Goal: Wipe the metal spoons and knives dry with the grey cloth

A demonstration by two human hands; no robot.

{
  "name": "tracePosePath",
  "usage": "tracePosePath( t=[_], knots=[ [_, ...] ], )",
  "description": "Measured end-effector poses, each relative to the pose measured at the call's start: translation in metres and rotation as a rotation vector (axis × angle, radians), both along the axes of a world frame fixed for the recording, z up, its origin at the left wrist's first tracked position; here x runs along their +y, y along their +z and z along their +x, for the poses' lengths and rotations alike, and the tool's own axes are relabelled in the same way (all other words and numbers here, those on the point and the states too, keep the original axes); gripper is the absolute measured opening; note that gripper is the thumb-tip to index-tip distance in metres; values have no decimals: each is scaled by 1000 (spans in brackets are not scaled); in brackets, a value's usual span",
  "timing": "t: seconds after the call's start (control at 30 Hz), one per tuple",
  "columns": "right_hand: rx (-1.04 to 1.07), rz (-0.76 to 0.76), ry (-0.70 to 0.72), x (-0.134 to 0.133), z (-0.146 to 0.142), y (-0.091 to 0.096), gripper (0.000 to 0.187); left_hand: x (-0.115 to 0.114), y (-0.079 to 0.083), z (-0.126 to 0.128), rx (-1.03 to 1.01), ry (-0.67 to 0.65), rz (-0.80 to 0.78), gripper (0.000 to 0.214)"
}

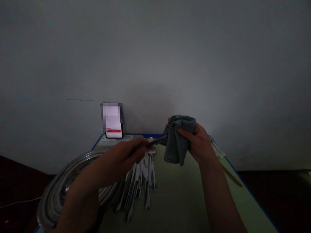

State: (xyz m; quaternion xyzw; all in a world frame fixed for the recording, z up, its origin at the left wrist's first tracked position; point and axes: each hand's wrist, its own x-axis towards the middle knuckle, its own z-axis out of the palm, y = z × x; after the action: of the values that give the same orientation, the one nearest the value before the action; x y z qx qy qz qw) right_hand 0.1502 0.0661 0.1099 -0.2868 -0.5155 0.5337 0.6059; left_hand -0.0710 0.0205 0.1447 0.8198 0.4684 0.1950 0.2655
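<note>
Now the left hand (132, 151) has its grip closed round one end of a thin, dark grey metal utensil (156, 140), above the pale green counter (179, 197). It is likely light, stiff and a bit slippery, so that bare end seems best to hold. It looks long and straight. A soft-looking, fuzzy grey-green cloth (176, 145) hides its other end, and the right hand (200, 144) grips the cloth.

The left hand (132, 151) holds a utensil (157, 140), its end hidden by a gray cloth (177, 142) in the right hand (201, 144).
</note>
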Motion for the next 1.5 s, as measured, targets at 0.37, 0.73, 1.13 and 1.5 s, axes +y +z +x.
tracePosePath(
  t=[0.37,0.73,1.13,1.5],
  knots=[
    [50,-106,-231,3,-20,-9,28,-1,3,15,35,51,23,27],
    [8,-94,-320,0,-31,-11,35,-3,4,13,-12,5,-6,28],
    [43,-115,-223,1,-39,-16,33,7,-2,23,64,144,85,27],
    [186,-144,-64,3,-41,-14,22,8,-6,13,-75,130,-38,35]
  ],
)
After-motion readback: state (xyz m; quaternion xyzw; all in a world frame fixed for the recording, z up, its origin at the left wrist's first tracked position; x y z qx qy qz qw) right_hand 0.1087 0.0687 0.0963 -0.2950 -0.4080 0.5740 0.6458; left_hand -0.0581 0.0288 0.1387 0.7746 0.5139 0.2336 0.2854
